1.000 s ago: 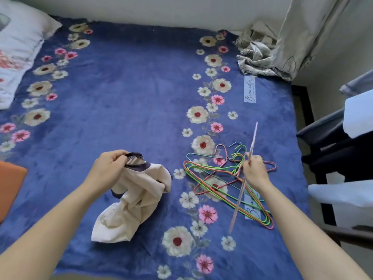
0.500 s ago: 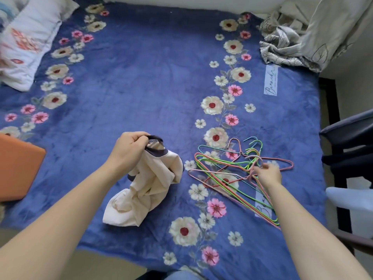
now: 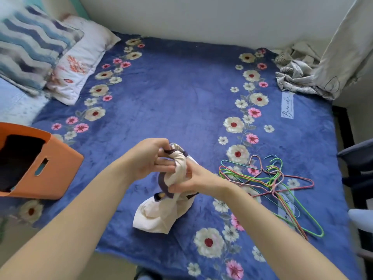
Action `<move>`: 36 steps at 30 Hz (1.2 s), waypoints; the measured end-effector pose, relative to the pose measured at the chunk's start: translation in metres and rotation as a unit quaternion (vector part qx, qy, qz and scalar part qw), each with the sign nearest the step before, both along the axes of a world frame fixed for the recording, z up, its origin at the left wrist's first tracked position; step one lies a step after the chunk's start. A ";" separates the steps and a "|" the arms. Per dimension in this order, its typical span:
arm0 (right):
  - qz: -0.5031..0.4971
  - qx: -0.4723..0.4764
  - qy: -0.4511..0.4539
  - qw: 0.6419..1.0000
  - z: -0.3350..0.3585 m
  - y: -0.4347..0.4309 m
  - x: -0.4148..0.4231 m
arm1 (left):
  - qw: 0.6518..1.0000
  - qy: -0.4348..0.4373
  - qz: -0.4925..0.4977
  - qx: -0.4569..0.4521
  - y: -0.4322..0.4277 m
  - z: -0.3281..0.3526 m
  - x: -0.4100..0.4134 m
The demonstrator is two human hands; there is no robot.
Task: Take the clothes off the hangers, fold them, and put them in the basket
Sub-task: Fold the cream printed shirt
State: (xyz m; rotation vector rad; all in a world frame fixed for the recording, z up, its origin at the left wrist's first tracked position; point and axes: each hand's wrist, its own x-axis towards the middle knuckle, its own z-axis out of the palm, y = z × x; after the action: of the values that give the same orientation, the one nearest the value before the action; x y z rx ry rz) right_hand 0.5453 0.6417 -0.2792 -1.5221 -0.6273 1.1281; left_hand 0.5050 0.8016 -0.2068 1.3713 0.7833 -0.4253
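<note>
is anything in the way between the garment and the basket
Nothing visible. The left hand and right hand grip the garment; the basket sits to its left with only bare blanket between. The hangers lie on the other side.

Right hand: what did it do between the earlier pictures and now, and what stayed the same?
The right hand laid the hanger it held onto the pile of hangers, let go, and moved left to take hold of the cream garment. The left hand kept its grip on the garment's dark collar, and the garment remains crumpled on the blue blanket.
</note>
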 end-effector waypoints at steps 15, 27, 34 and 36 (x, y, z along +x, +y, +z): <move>-0.295 0.012 -0.043 0.955 0.172 0.113 -0.025 | 0.936 -0.227 -0.262 0.059 0.156 0.008 -0.049; -0.402 0.061 -0.237 0.883 0.237 0.086 -0.014 | 0.954 -0.273 -0.118 0.028 0.216 0.093 -0.036; -0.332 -0.032 -0.186 0.924 0.239 0.039 -0.002 | 0.910 -0.321 -0.235 0.118 0.250 0.176 -0.016; -0.350 -0.005 -0.204 0.914 0.241 0.042 0.005 | 0.892 -0.287 -0.304 0.170 0.255 0.191 -0.011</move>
State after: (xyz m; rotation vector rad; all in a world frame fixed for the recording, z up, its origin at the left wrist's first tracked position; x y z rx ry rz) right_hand 0.5498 0.6833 -0.0385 -1.8002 -0.2911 0.2658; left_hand 0.4939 1.0569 -0.0155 1.9489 -0.0897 -0.3378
